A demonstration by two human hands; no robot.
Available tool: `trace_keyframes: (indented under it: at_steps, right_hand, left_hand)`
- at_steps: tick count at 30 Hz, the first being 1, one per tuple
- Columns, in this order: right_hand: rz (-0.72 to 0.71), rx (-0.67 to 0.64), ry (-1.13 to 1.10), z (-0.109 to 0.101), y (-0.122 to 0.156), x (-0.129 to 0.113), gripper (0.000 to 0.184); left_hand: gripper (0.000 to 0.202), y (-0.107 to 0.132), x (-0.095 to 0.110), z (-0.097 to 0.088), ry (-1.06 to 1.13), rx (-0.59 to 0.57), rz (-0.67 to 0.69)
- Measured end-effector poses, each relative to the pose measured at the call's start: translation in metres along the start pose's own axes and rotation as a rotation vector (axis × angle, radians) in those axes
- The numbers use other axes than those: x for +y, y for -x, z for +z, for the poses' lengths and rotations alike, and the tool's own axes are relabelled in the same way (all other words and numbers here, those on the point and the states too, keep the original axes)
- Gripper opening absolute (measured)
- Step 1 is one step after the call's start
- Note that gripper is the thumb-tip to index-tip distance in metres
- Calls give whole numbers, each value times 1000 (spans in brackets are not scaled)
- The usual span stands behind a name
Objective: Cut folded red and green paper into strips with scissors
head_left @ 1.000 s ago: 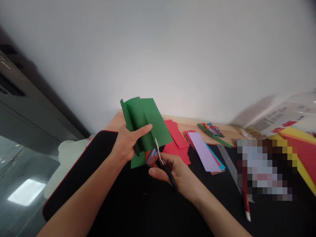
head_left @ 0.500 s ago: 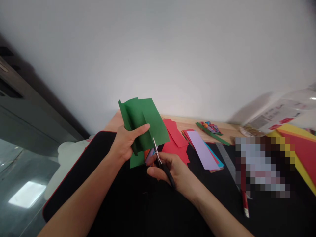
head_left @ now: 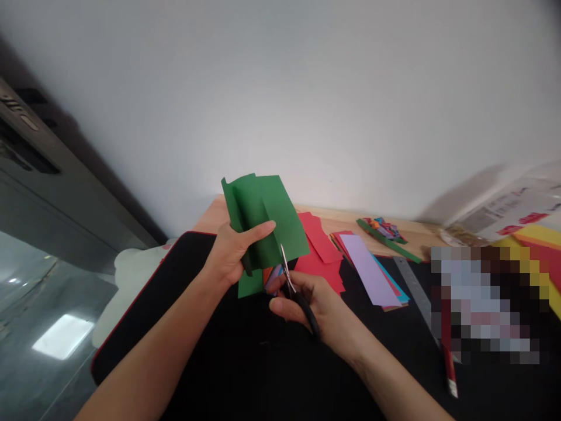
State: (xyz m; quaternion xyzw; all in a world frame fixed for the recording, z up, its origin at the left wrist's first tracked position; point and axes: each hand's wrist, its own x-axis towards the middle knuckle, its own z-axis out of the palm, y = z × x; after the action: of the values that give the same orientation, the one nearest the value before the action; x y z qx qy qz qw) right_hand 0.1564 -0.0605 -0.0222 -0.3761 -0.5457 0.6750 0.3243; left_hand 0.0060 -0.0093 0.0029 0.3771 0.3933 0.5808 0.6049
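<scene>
My left hand (head_left: 232, 251) grips a sheet of green paper (head_left: 284, 213) raised above the mat, its thumb lying across the front. The paper is bent near its left edge, and a slit runs up from its lower edge. A pair of scissors (head_left: 294, 289) with black handles is in my right hand (head_left: 313, 304). The blades point upward at the lower edge of the paper, by the slit. Behind the hands lie red paper pieces (head_left: 322, 245), a smaller green piece (head_left: 249, 285) and some colored strips, partly hidden.
A black mat (head_left: 219, 356) covers much of the wooden table (head_left: 213, 213). To the right are a stack of strips topped by a lilac one (head_left: 366, 269), a ruler (head_left: 414, 292), a red pencil (head_left: 450, 374), folded colored paper (head_left: 385, 229) and a clear plastic bag (head_left: 508, 210). A wall stands behind.
The whole scene has shifted slightly to the right in view. My hands, the green paper and the scissors keep nearly the same positions relative to one another.
</scene>
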Motion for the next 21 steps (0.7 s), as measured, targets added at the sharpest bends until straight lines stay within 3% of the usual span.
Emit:
trace_keyframes:
  at_steps: [21]
  right_hand:
    - [16, 24, 17, 3, -1, 0, 47]
  left_hand:
    - [28, -1, -1, -1, 1, 5, 25]
